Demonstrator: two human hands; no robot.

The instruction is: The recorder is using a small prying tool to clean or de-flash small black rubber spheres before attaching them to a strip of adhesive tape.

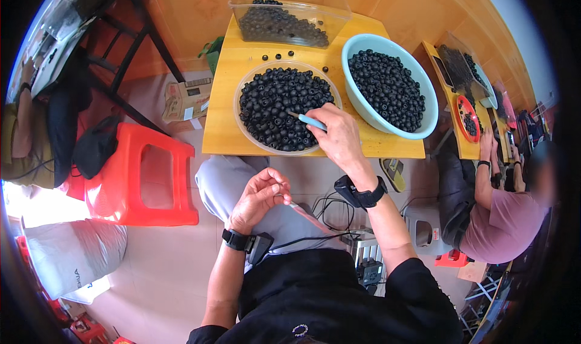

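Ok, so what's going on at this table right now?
The right hand holds a blue-handled tool, its tip over dark beads in a round tray on the yellow table. The left hand is off the table, near a pale strip; whether it grips anything is unclear. More such beads lie in a light blue basin to the tray's right and a clear bin behind it.

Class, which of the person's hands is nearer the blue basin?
Right: the right hand is just left of the blue basin; the left hand is farther off, short of the table.
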